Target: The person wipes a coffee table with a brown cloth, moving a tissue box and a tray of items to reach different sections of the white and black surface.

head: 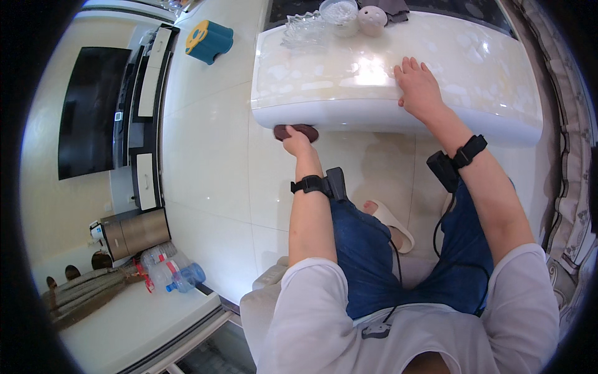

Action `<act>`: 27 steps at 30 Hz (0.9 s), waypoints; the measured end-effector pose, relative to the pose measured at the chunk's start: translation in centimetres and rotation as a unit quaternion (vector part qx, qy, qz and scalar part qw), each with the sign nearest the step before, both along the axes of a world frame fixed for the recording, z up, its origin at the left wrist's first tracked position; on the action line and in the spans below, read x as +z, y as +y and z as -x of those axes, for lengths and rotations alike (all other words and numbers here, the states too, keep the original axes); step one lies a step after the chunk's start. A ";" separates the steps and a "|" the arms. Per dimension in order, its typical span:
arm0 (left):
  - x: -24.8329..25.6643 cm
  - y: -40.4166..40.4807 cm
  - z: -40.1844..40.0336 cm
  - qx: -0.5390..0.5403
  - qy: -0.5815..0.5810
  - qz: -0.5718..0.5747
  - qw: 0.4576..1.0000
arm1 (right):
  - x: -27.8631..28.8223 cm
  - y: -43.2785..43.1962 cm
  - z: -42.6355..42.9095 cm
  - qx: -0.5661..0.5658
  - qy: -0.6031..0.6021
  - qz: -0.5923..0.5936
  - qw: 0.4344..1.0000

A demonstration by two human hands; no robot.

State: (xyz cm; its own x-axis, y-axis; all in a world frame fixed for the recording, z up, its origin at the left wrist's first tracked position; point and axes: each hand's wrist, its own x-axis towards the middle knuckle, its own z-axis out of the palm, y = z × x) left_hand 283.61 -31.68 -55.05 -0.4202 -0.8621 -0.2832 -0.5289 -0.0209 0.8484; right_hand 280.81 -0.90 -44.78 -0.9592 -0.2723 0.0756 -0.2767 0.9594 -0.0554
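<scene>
My left hand grips a dark brown oval pad or brush, its exact kind unclear, against the lower front edge of a glossy white table. Whitish patches mark the tabletop. Farther right, my right hand rests palm down near the table's front edge, fingers apart, holding nothing. Toward the back of the tabletop are a clear glass dish with a jagged rim, a clear container of white granules, a pale round holder with holes and a dark grey cloth.
A teal and yellow step stool stands on the tiled floor beyond the table's left end. Large plastic bottles lie at lower left, near a brown cabinet. Curtains hang along the right. Black cables run from both wrist straps.
</scene>
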 end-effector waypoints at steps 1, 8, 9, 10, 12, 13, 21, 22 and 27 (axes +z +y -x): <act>0.2 -0.1 -0.3 0.014 0.032 0.022 0.999 | 0.2 0.0 0.0 0.001 -0.018 0.006 1.000; 6.7 -4.1 3.6 -0.095 0.191 0.340 0.916 | 0.7 0.7 0.0 0.003 -0.008 0.010 1.000; 7.4 -5.2 5.1 -0.169 0.163 0.405 0.884 | 0.9 0.3 -0.1 0.005 -0.008 0.013 1.000; 7.6 -4.9 6.6 -0.189 0.093 0.486 0.848 | 0.7 0.3 0.0 0.005 -0.004 0.016 1.000; 7.5 -4.2 8.7 -0.303 0.033 0.459 0.835 | 0.2 0.2 0.3 0.004 0.005 0.021 1.000; 6.9 -2.9 9.0 -0.310 -0.001 0.499 0.809 | 0.1 0.2 0.3 0.006 0.014 0.026 1.000; 7.5 0.7 9.0 -0.472 0.138 0.468 0.734 | 0.9 1.2 0.1 0.008 0.004 0.037 0.999; 7.5 -0.5 10.2 -0.468 0.130 0.467 0.739 | 0.7 1.1 0.1 0.012 0.004 0.041 0.999; 6.6 -5.1 16.5 -0.427 0.068 0.516 0.740 | 0.4 0.7 -0.3 0.011 -0.016 0.058 0.998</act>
